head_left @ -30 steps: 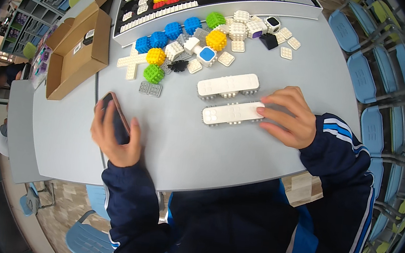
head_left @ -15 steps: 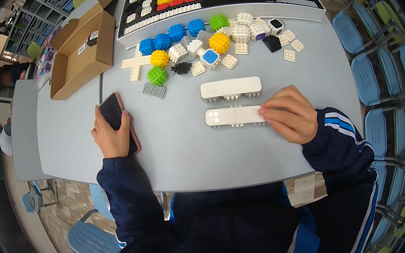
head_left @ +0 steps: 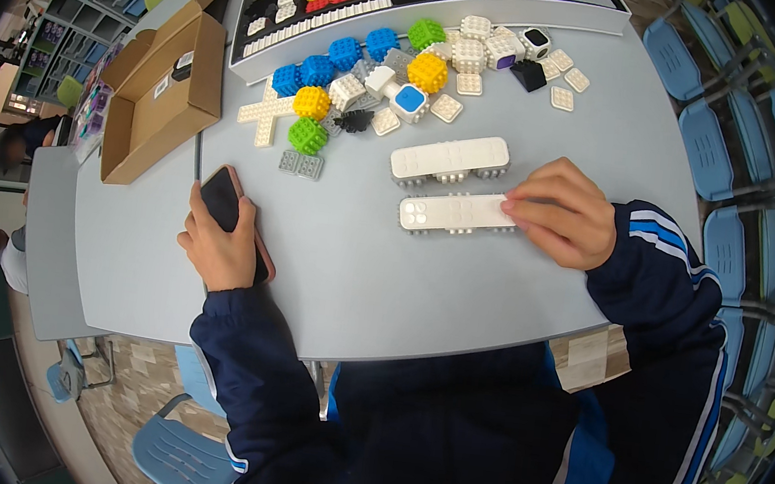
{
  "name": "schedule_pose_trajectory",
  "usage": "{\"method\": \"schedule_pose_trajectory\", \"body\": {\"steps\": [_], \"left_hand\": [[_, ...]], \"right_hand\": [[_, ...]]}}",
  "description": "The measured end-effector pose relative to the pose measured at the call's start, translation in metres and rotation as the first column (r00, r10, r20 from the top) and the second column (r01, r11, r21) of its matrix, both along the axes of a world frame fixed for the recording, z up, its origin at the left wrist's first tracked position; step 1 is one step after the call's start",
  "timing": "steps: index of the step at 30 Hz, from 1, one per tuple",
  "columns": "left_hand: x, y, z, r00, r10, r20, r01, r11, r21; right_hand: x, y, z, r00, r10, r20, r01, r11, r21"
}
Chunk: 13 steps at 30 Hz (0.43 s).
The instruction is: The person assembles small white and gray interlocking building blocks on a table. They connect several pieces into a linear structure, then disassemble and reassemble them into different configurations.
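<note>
Lying on the table at the left, a dark-screened smartphone (head_left: 222, 196) in a pinkish case is gripped along its edges by my left hand (head_left: 222, 250). My right hand (head_left: 565, 214) has its fingers and thumb closed on the right end of a long white studded block (head_left: 453, 213). Four small round bumps mark that block's left end, and grey studs show along its sides. Just beyond it lies a second long white block (head_left: 450, 158) of similar shape, touched by neither hand. The fingertips of my right hand partly cover the end they hold.
Past the long blocks spreads a pile of blue, yellow, green and white studded cubes (head_left: 427, 73). A white cross-shaped plate (head_left: 266, 115) and grey tiles (head_left: 302, 165) lie at its left. Behind stand a kit tray (head_left: 490, 10) and an open cardboard box (head_left: 157, 125). Blue chairs (head_left: 704, 149) line the right.
The view has shifted slightly, so the table's things appear a little higher and further right. Both hands keep their hold on the phone and the near white block.
</note>
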<state>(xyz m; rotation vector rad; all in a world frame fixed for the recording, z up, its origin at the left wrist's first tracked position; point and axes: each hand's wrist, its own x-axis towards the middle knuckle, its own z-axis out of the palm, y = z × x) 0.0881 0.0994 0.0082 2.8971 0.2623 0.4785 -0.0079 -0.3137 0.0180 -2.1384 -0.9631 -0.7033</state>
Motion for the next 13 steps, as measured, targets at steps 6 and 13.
{"method": "schedule_pose_trajectory", "body": {"steps": [6,13], "left_hand": [[-0.0015,-0.0056,0.0049,1.000,0.000,0.003,0.000,0.999,-0.048],[-0.0047,-0.0021,0.0015,0.999,-0.032,0.043,0.037,0.991,-0.127]], "right_hand": [[-0.0010,-0.0002,-0.0001,1.000,0.004,-0.016,-0.004,1.000,0.002],[-0.0013,-0.0022,-0.0026,0.999,0.011,-0.031,-0.011,1.000,0.012]]}}
